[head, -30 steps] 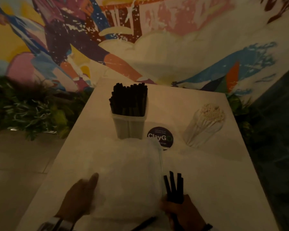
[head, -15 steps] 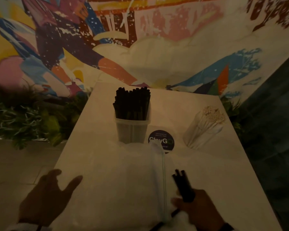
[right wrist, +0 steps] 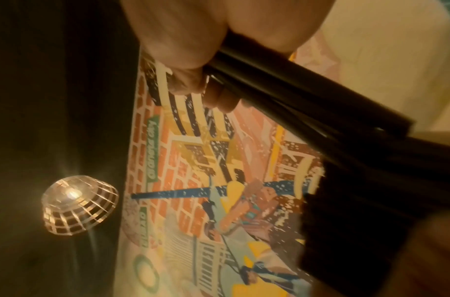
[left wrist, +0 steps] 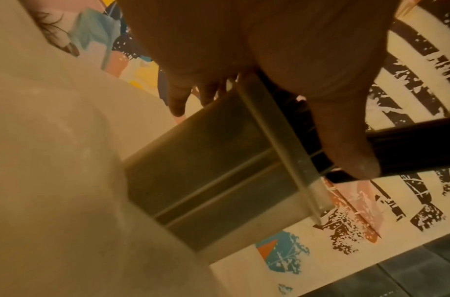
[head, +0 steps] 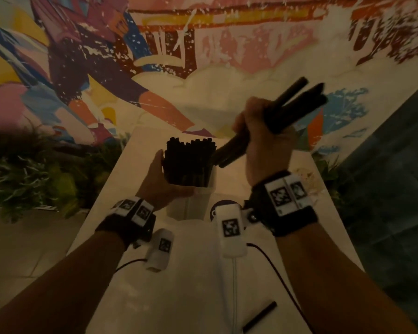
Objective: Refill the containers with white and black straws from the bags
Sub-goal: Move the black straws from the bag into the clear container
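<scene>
A clear square container (head: 193, 203) packed with black straws (head: 188, 160) stands mid-table. My left hand (head: 159, 174) wraps it at the rim; in the left wrist view the thumb (left wrist: 345, 140) lies across the standing straws above the container (left wrist: 218, 170). My right hand (head: 258, 131) grips a tilted bundle of black straws (head: 292, 104) just right of the container, its lower ends close to the packed straw tops. The same bundle (right wrist: 295, 96) fills the right wrist view. The white straw container (head: 307, 174) is mostly hidden behind my right wrist.
A translucent plastic bag (head: 198, 285) lies flat on the near half of the white table (head: 328, 237), with one loose black straw (head: 261, 315) on it. Plants (head: 29, 179) line the left side below a mural wall. A lit lamp (right wrist: 78, 205) hangs overhead.
My right hand lifted the black straw bundle from the bag up beside the container. My left hand moved from the table's left edge to the container's rim.
</scene>
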Demonstrator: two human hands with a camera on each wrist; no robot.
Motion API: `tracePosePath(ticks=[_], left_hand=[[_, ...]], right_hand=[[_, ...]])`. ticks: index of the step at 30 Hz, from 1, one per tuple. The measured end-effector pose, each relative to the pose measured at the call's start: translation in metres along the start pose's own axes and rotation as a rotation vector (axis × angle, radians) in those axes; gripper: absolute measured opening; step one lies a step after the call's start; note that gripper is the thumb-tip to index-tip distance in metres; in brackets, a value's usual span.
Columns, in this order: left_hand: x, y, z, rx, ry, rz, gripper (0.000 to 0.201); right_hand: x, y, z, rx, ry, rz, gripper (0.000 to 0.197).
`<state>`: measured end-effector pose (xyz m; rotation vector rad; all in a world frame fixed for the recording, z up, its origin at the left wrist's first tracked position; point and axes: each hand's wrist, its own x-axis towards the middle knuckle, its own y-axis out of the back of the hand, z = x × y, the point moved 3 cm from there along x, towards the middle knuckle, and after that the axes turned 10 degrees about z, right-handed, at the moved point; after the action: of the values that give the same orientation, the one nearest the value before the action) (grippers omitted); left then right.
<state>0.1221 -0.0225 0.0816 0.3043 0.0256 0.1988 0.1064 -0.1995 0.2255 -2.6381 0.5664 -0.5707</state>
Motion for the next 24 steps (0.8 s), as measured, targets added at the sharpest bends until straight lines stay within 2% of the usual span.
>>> tracePosePath(ticks=[4, 8, 11, 15, 18, 19, 21, 22, 24], left_hand=[[0.008, -0.011, -0.014, -0.187, -0.041, 0.012, 0.105], [0.01, -0.016, -0.021, -0.224, -0.039, 0.027, 0.116], [0.01, -0.017, -0.022, -0.236, -0.057, 0.014, 0.112], [0.012, -0.019, -0.026, -0.229, -0.073, 0.002, 0.103], [0.012, -0.018, -0.024, -0.248, -0.088, -0.002, 0.096], [0.011, -0.018, -0.024, -0.258, -0.084, -0.004, 0.092], [0.01, -0.017, -0.023, -0.277, -0.066, -0.007, 0.085], [0.01, -0.016, -0.023, -0.275, -0.057, -0.003, 0.085], [0.011, -0.016, -0.024, -0.242, -0.063, 0.016, 0.091]], right_hand=[[-0.007, -0.01, 0.045, -0.156, -0.037, -0.009, 0.022], [-0.007, -0.017, 0.047, -0.145, -0.025, -0.057, 0.02], [-0.007, -0.016, 0.047, -0.124, -0.014, -0.122, 0.019], [-0.02, -0.001, 0.078, -0.343, -0.14, -0.118, 0.018], [-0.02, 0.012, 0.102, -0.48, -0.15, -0.083, 0.013], [-0.021, 0.015, 0.109, -0.61, -0.119, -0.093, 0.017], [-0.021, 0.019, 0.115, -0.907, 0.066, -0.14, 0.046], [-0.019, 0.019, 0.113, -0.985, 0.177, -0.142, 0.06], [-0.014, 0.012, 0.096, -0.94, 0.392, -0.083, 0.083]])
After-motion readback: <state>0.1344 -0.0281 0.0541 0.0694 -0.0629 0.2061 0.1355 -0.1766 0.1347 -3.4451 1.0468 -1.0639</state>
